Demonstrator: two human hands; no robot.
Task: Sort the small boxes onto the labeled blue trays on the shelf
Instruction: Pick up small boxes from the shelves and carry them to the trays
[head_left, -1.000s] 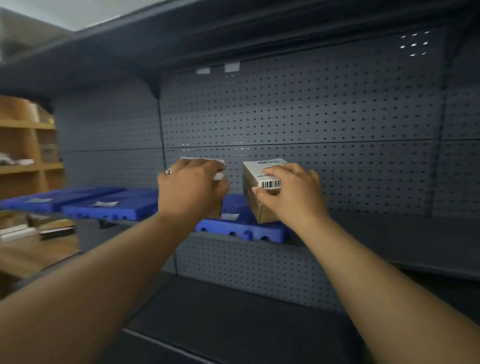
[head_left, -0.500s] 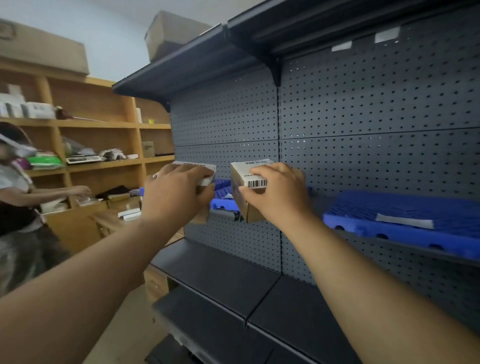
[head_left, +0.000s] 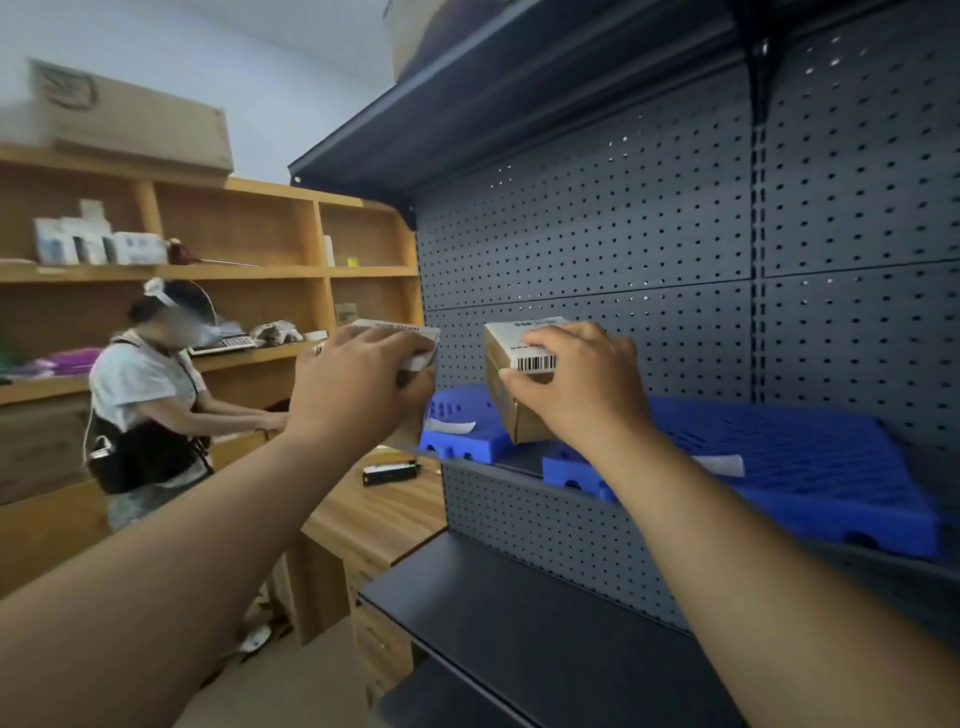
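Two blue trays (head_left: 810, 457), boxless.

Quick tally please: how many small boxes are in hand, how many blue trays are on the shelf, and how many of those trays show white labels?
Small boxes in hand: 2, left-hand box and right-hand box
Blue trays: 2, left tray and right tray
White labels on trays: 2, left label and right label
Total: 6

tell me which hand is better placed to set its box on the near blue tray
Right. The right hand holds its box beside the near blue tray; the left hand is past the shelf's end.
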